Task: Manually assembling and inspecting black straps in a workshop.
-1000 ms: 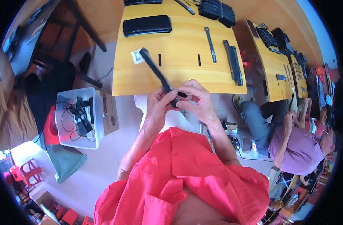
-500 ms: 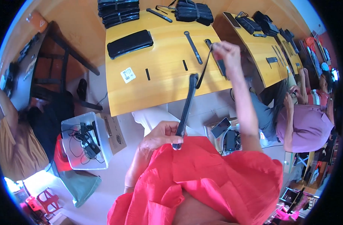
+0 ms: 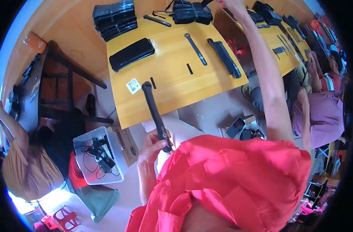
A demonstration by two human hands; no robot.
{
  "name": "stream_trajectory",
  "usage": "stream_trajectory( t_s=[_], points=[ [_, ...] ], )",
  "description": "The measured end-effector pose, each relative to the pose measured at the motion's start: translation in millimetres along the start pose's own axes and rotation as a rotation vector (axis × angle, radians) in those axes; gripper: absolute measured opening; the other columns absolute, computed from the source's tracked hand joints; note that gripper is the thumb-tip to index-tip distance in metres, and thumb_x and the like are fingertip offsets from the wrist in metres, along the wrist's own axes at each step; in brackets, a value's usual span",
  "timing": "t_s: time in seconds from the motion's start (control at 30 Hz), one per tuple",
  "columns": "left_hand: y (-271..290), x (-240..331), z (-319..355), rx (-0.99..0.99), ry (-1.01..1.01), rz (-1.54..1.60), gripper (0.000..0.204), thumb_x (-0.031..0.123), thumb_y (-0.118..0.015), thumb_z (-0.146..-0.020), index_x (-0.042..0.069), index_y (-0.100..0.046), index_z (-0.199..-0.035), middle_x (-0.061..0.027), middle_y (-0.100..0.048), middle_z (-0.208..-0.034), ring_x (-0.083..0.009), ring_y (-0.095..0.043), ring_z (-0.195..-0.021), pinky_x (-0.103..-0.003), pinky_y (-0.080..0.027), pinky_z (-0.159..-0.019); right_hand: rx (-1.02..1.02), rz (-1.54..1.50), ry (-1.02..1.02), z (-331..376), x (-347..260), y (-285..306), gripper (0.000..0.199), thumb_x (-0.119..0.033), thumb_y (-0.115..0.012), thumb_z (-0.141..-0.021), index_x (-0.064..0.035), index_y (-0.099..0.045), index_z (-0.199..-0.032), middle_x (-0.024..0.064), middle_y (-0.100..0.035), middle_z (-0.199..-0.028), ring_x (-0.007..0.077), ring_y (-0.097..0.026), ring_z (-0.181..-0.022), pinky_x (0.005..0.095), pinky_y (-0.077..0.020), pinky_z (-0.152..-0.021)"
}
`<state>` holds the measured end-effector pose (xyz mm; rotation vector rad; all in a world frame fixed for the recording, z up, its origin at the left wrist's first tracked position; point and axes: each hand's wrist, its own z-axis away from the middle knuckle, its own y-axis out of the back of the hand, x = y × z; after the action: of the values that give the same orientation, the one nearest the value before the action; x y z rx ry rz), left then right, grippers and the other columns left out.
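Observation:
In front of my red shirt, my left hand [image 3: 154, 146] is closed around the lower end of a black strap [image 3: 154, 110] with a rounded tip. The strap slants up over the near edge of the table. My right hand [image 3: 233, 5] is stretched far out at the top edge, beside a bound stack of black packages [image 3: 192, 13]. Its fingers are bent and partly cut off by the picture's edge; a dark piece shows by them. Another black strap [image 3: 195, 49] and a thicker bundle of black straps [image 3: 224, 58] lie on the table.
The yellow table [image 3: 166, 92] also bears a black pouch stack [image 3: 132, 54], a white label [image 3: 133, 86] and a second bound stack [image 3: 114, 19]. A clear bin of cables [image 3: 121, 170] stands on the floor at left. Co-workers sit on both sides, one in purple [image 3: 319, 120].
My right hand has moved from above the table's right side to the far top edge, and the thin strap it pulled is off the held strap. My left hand has shifted left.

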<state>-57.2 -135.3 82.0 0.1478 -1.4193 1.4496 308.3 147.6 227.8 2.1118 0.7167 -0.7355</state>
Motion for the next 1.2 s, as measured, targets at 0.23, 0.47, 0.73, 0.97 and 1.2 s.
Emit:
stream_trajectory(
  t_s=[0.23, 0.47, 0.73, 0.97, 1.2],
  points=[
    [3.2, 9.5, -5.9, -0.04, 0.051, -0.073, 0.038, 0.018, -0.078, -0.068, -0.002, -0.057, -0.092, -0.0084, -0.062, -0.074, -0.0158, -0.062, -0.061, -0.026, -0.053, -0.059, -0.162, -0.085, 0.021, 28.6, 14.3, -20.8, 0.018, -0.013, -0.061, -0.084, -0.0021, -0.068, -0.096, 0.0024, -0.062, -0.07, 0.0074, -0.058, -0.062, 0.02, -0.0519, -0.063],
    [6.4, -4.3, -5.8, -0.055, 0.102, -0.085, 0.034, 0.014, -0.075, -0.071, -0.003, -0.056, -0.095, -0.0069, -0.062, -0.073, -0.0146, -0.062, -0.061, -0.024, -0.052, -0.058, -0.269, -0.084, 0.057, 45.7, 41.8, -51.7, 0.016, -0.006, -0.061, -0.081, -0.0068, -0.069, -0.095, 0.0025, -0.06, -0.073, 0.0086, -0.058, -0.065, 0.0207, -0.0487, -0.055],
    [4.1, -0.3, -3.9, -0.053, 0.1, -0.083, 0.035, 0.017, -0.074, -0.072, -0.001, -0.057, -0.097, -0.0059, -0.061, -0.079, -0.0124, -0.06, -0.07, -0.024, -0.051, -0.062, -0.081, -0.004, 0.348, 62.9, 77.9, -81.7, 0.016, -0.004, -0.062, -0.078, -0.0065, -0.069, -0.091, 0.0067, -0.06, -0.072, 0.0141, -0.059, -0.063, 0.0264, -0.0474, -0.057],
    [0.0, -2.3, -9.0, -0.05, 0.115, -0.094, 0.035, 0.017, -0.074, -0.072, -0.001, -0.057, -0.097, -0.0065, -0.061, -0.078, -0.0123, -0.061, -0.066, -0.024, -0.052, -0.059, -0.324, 0.296, 0.412, 150.3, 102.3, -105.0, 0.014, -0.008, -0.062, -0.075, -0.0108, -0.07, -0.086, 0.0066, -0.059, -0.077, 0.0253, -0.059, -0.073, 0.0368, -0.0484, -0.063],
    [0.1, -4.0, -13.2, -0.052, 0.112, -0.106, 0.032, 0.016, -0.072, -0.074, -0.001, -0.057, -0.096, -0.0069, -0.062, -0.076, -0.0125, -0.062, -0.064, -0.024, -0.053, -0.057, -0.301, 0.373, 0.408, 171.1, 107.4, -107.6, 0.012, -0.01, -0.061, -0.076, -0.0093, -0.069, -0.084, 0.0052, -0.06, -0.075, 0.0243, -0.058, -0.074, 0.0365, -0.0493, -0.062]
  ],
)
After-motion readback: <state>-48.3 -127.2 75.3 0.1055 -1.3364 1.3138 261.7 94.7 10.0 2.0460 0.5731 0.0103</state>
